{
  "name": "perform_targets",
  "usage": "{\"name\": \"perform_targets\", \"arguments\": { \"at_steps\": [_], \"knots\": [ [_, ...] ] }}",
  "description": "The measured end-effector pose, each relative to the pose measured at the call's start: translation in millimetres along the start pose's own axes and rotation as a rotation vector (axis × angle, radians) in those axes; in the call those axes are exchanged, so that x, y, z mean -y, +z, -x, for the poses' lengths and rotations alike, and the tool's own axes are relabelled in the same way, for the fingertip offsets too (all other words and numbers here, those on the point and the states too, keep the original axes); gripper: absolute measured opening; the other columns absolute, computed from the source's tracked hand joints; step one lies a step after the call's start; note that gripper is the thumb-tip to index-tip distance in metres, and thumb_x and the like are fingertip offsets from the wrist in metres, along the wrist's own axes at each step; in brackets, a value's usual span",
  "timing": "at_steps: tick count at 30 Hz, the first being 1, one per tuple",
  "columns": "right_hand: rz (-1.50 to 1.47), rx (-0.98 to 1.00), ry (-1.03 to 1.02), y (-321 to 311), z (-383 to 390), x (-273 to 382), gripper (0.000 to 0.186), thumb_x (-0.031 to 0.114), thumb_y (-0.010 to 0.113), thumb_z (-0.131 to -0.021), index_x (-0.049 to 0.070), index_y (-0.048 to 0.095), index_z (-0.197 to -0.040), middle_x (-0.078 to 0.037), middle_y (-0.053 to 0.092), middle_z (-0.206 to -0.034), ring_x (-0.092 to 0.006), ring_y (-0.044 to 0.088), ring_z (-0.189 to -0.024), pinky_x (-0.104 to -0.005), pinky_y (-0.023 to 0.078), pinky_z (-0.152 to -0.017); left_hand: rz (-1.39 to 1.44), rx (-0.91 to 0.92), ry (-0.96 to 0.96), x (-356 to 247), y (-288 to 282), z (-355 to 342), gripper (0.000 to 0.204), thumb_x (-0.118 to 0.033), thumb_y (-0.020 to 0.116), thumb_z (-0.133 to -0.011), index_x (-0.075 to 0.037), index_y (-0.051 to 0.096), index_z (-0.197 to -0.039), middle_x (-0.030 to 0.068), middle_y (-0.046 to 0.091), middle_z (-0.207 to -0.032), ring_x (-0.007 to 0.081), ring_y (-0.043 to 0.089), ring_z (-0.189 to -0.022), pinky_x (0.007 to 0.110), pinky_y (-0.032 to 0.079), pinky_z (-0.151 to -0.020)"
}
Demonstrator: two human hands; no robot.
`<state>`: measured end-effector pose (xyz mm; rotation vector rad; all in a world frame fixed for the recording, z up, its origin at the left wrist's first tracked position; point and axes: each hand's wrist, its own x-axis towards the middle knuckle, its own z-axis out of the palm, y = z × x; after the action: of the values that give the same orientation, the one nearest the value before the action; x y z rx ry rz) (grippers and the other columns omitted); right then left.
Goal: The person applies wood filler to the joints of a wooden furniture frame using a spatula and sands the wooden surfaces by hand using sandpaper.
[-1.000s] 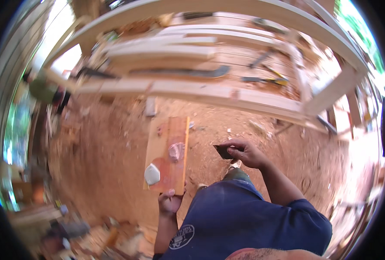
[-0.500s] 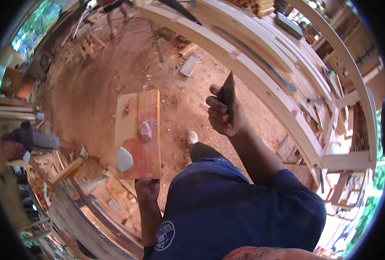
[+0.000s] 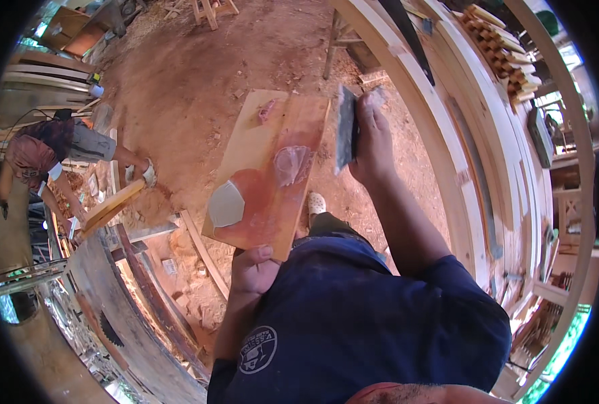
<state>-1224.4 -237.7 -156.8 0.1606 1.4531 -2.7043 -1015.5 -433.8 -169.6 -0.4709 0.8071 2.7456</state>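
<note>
A flat wooden board (image 3: 255, 138) lies level in front of me. My left hand (image 3: 255, 271) grips it by its near edge, thumb on top. On the board are a smooth off-white patch of putty (image 3: 226, 205), a reddish stain around it, a lump of pinkish paste (image 3: 291, 165) and a small pink smear (image 3: 267, 110) near the far edge. Just right of the board, my right hand (image 3: 373, 145) is closed on a flat grey scraper (image 3: 346, 128). Its blade is held upright, apart from the board, with pale residue along the edge.
Long pale timber beams (image 3: 441, 128) run along my right, with a dark pointed blade (image 3: 407, 37) and stacked wood pieces (image 3: 505, 54) on them. At left a person (image 3: 90, 145) bends over a timber piece (image 3: 114, 205). Old planks (image 3: 104, 289) lie at lower left.
My view has turned, so the board sits farther right and tilted. The scraper has come closer to the board's right edge, its broad face now showing. Both hands keep their hold.
</note>
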Motion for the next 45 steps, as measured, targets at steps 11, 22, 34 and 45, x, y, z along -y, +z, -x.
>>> {"name": "perform_targets", "arguments": {
  "at_steps": [11, 22, 34, 45],
  "knots": [
    [0.810, -0.107, -0.359, 66.4, -114.7, -24.2, 0.046, 0.043, 0.068, -0.103, -0.002, 0.063, -0.098, -0.006, 0.065, -0.081, -0.0124, 0.055, -0.074, -0.0330, 0.047, -0.067, 0.040, 0.067, 0.031, -81.4, 10.9, -88.9, 0.086, -0.006, 0.066, -0.071, 0.002, 0.039, -0.152, 0.0199, 0.056, -0.141, 0.0354, 0.061, -0.128, 0.046, 0.049, -0.113],
    [1.012, -0.188, -0.390, 149.9, -149.5, -90.7, 0.047, 0.036, 0.084, -0.090, -0.002, 0.058, -0.097, -0.018, 0.070, -0.081, -0.0259, 0.071, -0.074, -0.0392, 0.055, -0.066, -0.001, 0.125, -0.110, -226.8, -51.5, -161.1, 0.084, -0.011, 0.067, -0.073, 0.003, 0.039, -0.150, 0.0197, 0.057, -0.138, 0.0337, 0.058, -0.129, 0.048, 0.045, -0.115],
    [1.223, -0.220, -0.160, 147.6, -194.9, -92.2, 0.050, 0.041, 0.084, -0.089, -0.002, 0.060, -0.100, -0.021, 0.072, -0.083, -0.0305, 0.074, -0.077, -0.0403, 0.057, -0.067, 0.073, 0.138, -0.306, -283.8, -59.5, -259.3, 0.080, -0.008, 0.069, -0.075, 0.006, 0.041, -0.149, 0.0215, 0.059, -0.136, 0.0351, 0.062, -0.123, 0.043, 0.048, -0.113],
    [1.324, -0.181, 0.106, 75.1, -315.3, -63.8, 0.050, 0.048, 0.078, -0.091, 0.002, 0.064, -0.103, -0.025, 0.073, -0.091, -0.0417, 0.073, -0.088, -0.0480, 0.056, -0.076, -0.020, 0.174, 0.187, -336.4, -3.9, -437.8, 0.089, -0.008, 0.069, -0.072, -0.006, 0.040, -0.156, 0.0150, 0.055, -0.148, 0.0369, 0.057, -0.132, 0.044, 0.051, -0.109]
  ]
}}
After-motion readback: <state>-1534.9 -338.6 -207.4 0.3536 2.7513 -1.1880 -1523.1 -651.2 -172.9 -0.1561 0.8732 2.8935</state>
